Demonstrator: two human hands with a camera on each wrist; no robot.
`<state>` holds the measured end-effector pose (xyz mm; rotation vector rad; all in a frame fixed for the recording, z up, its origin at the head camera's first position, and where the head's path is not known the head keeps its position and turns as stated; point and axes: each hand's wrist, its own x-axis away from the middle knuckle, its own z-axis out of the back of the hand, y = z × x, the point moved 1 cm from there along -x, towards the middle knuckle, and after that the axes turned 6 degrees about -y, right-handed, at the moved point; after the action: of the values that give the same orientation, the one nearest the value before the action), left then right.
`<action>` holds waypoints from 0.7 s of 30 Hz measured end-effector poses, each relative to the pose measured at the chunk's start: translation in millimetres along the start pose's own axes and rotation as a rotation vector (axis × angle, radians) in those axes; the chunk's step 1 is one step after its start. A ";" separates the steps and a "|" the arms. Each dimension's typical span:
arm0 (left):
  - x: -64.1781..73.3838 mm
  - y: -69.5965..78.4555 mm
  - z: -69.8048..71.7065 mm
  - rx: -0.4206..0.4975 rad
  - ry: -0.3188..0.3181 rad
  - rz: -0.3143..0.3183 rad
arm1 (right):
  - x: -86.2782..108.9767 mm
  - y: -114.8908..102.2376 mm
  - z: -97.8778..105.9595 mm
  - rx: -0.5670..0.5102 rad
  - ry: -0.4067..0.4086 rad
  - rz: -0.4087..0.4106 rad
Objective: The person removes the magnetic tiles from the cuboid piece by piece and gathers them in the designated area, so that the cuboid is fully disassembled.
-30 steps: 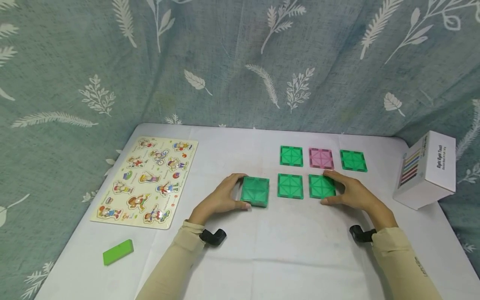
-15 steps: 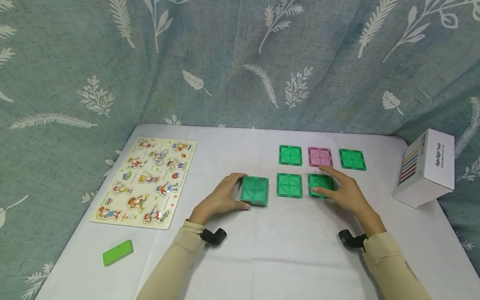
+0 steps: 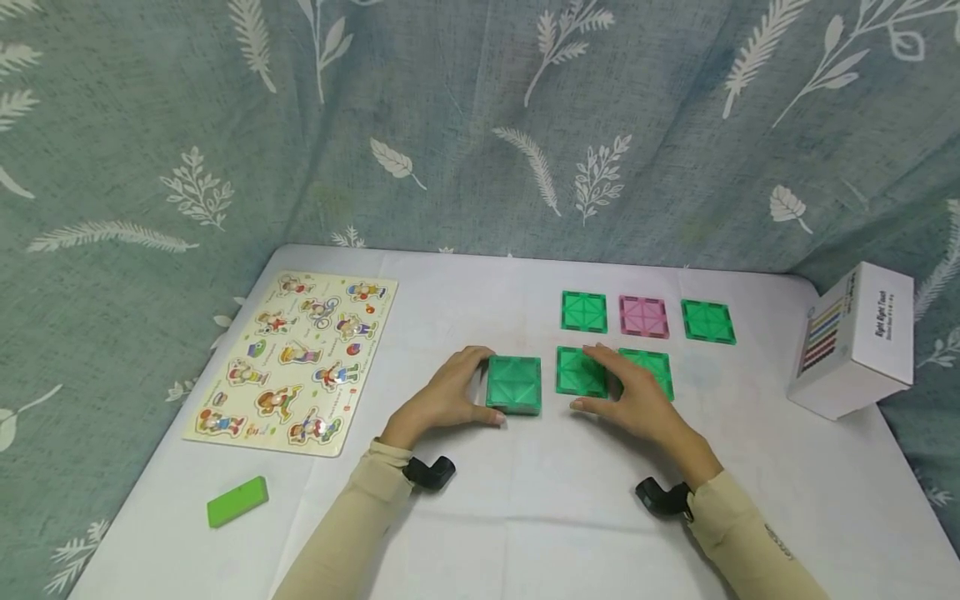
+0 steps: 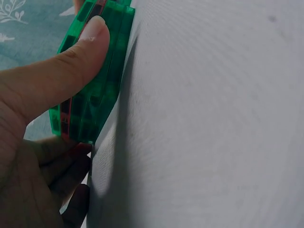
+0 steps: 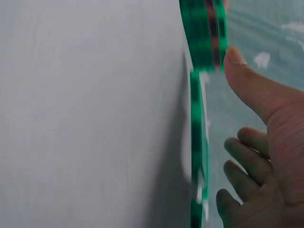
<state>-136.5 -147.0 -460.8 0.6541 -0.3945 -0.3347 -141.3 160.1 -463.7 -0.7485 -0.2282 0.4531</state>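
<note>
A stack of square magnetic tiles (image 3: 513,385), mostly green, stands at the middle of the table. My left hand (image 3: 444,398) grips it from the left, thumb (image 4: 90,52) along the near side. In the left wrist view a reddish layer shows among the green ones. My right hand (image 3: 639,398) is held above the front-row green tiles, fingers spread and nothing between them. It partly covers one green tile (image 3: 573,372) and the green tile right of it (image 3: 654,365). In the right wrist view, the thumb (image 5: 251,83) is clear of the flat tiles.
Behind lie a green tile (image 3: 584,312), a pink tile (image 3: 643,317) and another green tile (image 3: 708,322). A picture puzzle board (image 3: 300,354) and a green block (image 3: 237,502) lie at left. A white box (image 3: 855,342) stands at the right edge.
My right hand has left the right-hand front-row tile, which stays on the table, and moved left toward the stack. My left hand still holds the stack in place.
</note>
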 end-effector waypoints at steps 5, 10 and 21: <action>-1.4 -0.3 -1.4 -0.011 0.005 0.006 | -7.8 -15.7 -15.7 -0.039 -0.028 0.051; -2.0 -0.7 -2.3 -0.022 0.011 0.003 | -16.8 -28.8 -28.9 -0.049 -0.077 0.074; -0.5 0.0 -0.4 0.004 0.001 -0.012 | -29.7 -40.8 -45.2 -0.060 -0.075 0.116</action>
<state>-136.7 -146.6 -461.2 0.6605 -0.3901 -0.3455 -138.4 92.6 -468.6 -0.8072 -0.2702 0.5873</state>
